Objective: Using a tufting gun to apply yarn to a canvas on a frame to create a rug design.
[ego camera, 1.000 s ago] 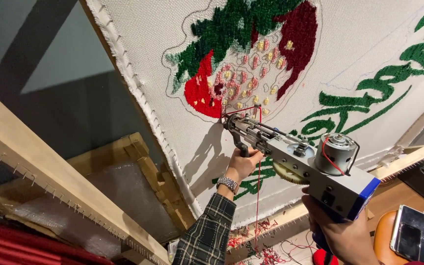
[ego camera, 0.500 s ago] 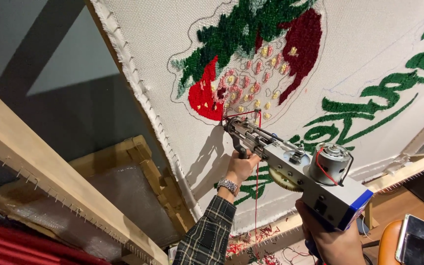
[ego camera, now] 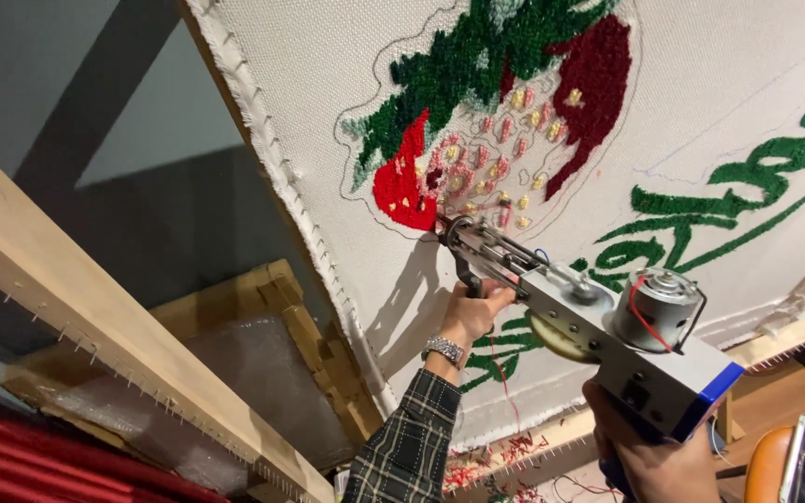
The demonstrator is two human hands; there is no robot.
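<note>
Against the cloth [ego camera: 719, 112], tufting gun [ego camera: 589, 326] seemingly up-left.

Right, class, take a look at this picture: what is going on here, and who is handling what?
A person is working a tufting gun against a white cloth stretched on a wooden frame. The left hand grips the gun's front handle; the right hand holds the rear grip. The gun's tip sits at the lower edge of a partly tufted strawberry design, beside its bright red patch. Green tufted shapes lie to the right, and red yarn scraps sit below.
</note>
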